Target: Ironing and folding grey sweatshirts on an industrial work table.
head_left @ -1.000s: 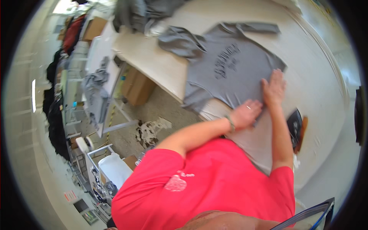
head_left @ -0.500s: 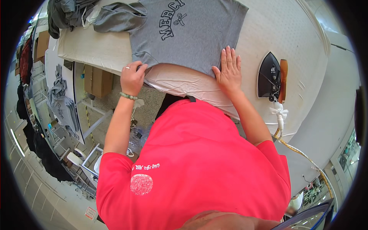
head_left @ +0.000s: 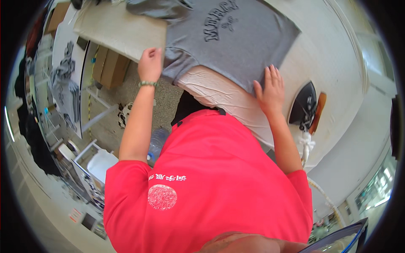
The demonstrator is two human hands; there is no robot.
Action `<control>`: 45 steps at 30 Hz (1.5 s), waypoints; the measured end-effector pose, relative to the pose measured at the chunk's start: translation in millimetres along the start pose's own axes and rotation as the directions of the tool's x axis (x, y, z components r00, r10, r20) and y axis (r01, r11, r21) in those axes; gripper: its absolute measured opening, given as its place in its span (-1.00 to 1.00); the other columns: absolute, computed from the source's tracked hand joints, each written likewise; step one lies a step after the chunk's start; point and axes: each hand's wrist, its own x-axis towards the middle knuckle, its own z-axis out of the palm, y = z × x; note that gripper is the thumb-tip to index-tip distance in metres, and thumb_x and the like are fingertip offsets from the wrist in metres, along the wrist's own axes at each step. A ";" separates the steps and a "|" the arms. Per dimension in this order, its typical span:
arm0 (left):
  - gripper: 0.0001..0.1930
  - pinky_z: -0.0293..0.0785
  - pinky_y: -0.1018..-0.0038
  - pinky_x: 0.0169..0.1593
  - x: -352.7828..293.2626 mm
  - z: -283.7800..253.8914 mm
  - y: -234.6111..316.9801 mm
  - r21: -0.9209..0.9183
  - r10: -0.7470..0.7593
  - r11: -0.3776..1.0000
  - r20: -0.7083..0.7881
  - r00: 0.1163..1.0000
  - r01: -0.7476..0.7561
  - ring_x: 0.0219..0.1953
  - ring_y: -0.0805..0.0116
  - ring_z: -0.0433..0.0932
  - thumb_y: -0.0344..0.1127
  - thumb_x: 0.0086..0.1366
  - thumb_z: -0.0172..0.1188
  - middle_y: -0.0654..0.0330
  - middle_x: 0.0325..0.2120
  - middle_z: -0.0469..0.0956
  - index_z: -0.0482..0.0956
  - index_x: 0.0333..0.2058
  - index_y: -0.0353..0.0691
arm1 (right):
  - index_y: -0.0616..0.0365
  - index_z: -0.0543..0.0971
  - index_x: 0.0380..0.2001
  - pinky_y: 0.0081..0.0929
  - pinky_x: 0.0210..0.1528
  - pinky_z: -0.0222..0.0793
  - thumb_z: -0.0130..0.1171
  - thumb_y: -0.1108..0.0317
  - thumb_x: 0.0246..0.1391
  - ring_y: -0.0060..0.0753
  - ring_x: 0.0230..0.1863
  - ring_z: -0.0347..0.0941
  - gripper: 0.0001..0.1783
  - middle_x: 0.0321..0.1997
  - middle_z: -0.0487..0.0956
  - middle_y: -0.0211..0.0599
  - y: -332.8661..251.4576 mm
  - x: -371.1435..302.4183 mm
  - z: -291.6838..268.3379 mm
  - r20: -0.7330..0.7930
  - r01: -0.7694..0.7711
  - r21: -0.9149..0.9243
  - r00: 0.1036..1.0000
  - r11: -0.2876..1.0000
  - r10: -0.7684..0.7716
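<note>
A grey shirt (head_left: 236, 46) with dark lettering and a small bow print lies spread on the cloth-covered ironing table (head_left: 122, 36). Beside its near sleeve (head_left: 180, 63), which hangs over the table edge, is my left hand (head_left: 150, 64). Those fingers are curled in, with no cloth seen between them. My right hand (head_left: 271, 90) rests flat on the shirt's right edge, fingers stretched out. To the right of that hand an iron (head_left: 303, 103) with a dark soleplate and a brown handle lies on its side.
A pale hose (head_left: 322, 192) runs from the iron down the right side. At left, a white side table (head_left: 65, 36) bears a stack of grey garments (head_left: 67, 95). A cardboard box (head_left: 112, 69) stands underneath; a clear plastic bottle (head_left: 158, 141) and a white stool (head_left: 101, 164) are nearer.
My left hand has let go of the near sleeve, which now drapes over the edge. My right hand remains flat on the shirt. The whole view has shifted and turned.
</note>
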 end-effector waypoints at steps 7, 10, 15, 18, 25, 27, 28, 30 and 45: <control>-0.59 0.58 0.41 -0.37 37.4 -4.5 10.3 0.075 -0.181 0.983 0.387 0.904 0.165 -0.48 0.44 0.65 -0.01 0.39 0.28 0.20 -0.55 0.66 0.71 -0.34 -0.33 | 0.08 0.63 0.07 -0.20 0.09 0.53 0.26 0.34 0.23 -0.06 0.09 0.59 -0.66 0.06 0.68 -0.20 -77.7 121.6 -20.2 0.047 0.280 0.249 0.953 0.927 -0.301; -0.62 0.58 0.37 -0.35 39.8 -11.7 23.7 0.113 -0.177 0.983 0.446 0.877 0.141 -0.49 0.37 0.67 -0.02 0.33 0.31 0.15 -0.60 0.65 0.71 -0.40 -0.29 | 0.06 0.64 -0.10 -0.18 -0.03 0.57 0.19 0.44 0.11 -0.08 -0.01 0.61 -0.74 -0.08 0.67 -0.24 -160.1 190.1 8.7 0.066 0.552 0.347 0.792 0.758 -0.607; -0.72 0.59 0.26 -0.31 35.7 1.7 16.3 0.188 0.010 0.979 0.347 0.938 -0.080 -0.49 0.15 0.69 -0.10 0.20 0.33 0.01 -0.56 0.67 0.71 -0.43 -0.22 | 0.12 0.64 -0.13 -0.21 -0.01 0.57 0.13 0.45 0.08 -0.09 0.01 0.59 -0.74 -0.05 0.65 -0.25 -233.2 290.7 72.8 0.273 0.765 0.330 0.484 0.554 -0.831; -0.76 0.60 0.21 -0.26 38.3 -4.3 22.3 0.117 -0.074 0.993 0.388 0.918 0.031 -0.43 0.06 0.69 -0.14 0.15 0.33 0.00 -0.54 0.68 0.69 -0.44 -0.21 | 0.13 0.62 -0.17 -0.22 0.00 0.56 0.11 0.43 0.11 -0.09 0.04 0.57 -0.78 -0.04 0.63 -0.26 -221.8 336.1 79.5 0.437 0.845 0.168 0.398 0.508 -0.807; -0.84 0.60 0.08 -0.22 49.6 -29.3 18.2 -0.019 -0.062 0.997 0.404 0.913 0.076 -0.34 -0.08 0.68 -0.22 0.10 0.29 -0.02 -0.43 0.69 0.67 -0.42 -0.17 | 0.10 0.56 -0.35 -0.26 -0.08 0.53 0.16 0.41 0.06 -0.22 -0.14 0.56 -0.93 -0.25 0.55 -0.33 -221.1 353.3 78.4 0.311 0.931 0.227 0.208 0.285 -0.927; -0.86 0.58 0.07 -0.26 47.7 -26.0 14.1 -0.032 0.005 0.999 0.360 0.933 0.007 -0.36 -0.08 0.67 -0.26 0.12 0.28 0.00 -0.45 0.68 0.61 -0.41 -0.18 | 0.09 0.55 -0.36 -0.27 -0.09 0.52 0.18 0.39 0.05 -0.25 -0.16 0.55 -0.94 -0.27 0.54 -0.35 -230.6 356.9 85.3 0.303 0.935 0.204 0.221 0.289 -0.927; -0.86 0.58 0.07 -0.26 47.5 -24.2 12.3 -0.033 0.006 0.999 0.363 0.932 0.006 -0.36 -0.08 0.67 -0.26 0.12 0.28 0.00 -0.45 0.68 0.61 -0.41 -0.18 | 0.07 0.54 -0.38 -0.28 -0.10 0.52 0.20 0.38 0.05 -0.27 -0.19 0.55 -0.94 -0.29 0.53 -0.37 -235.9 357.9 89.4 0.291 0.939 0.183 0.232 0.292 -0.928; -0.83 0.57 0.10 -0.27 46.2 -21.5 10.0 -0.041 0.009 0.999 0.355 0.935 0.006 -0.37 -0.03 0.67 -0.26 0.15 0.28 0.06 -0.48 0.67 0.57 -0.33 -0.17 | 0.06 0.53 -0.39 -0.29 -0.11 0.51 0.22 0.37 0.04 -0.29 -0.21 0.54 -0.93 -0.31 0.52 -0.39 -237.4 357.9 92.9 0.279 0.940 0.163 0.247 0.299 -0.928; -0.76 0.55 0.12 -0.20 57.7 -24.6 11.6 0.201 0.346 0.848 0.491 0.800 -0.490 -0.17 0.05 0.65 -0.30 0.22 0.25 0.08 -0.24 0.66 0.49 -0.17 -0.20 | 0.03 0.56 -0.31 -0.13 -0.12 0.54 0.23 0.35 0.12 -0.15 -0.20 0.58 -0.92 -0.29 0.57 -0.35 -230.3 338.5 90.0 0.240 0.735 0.159 0.619 0.659 -0.748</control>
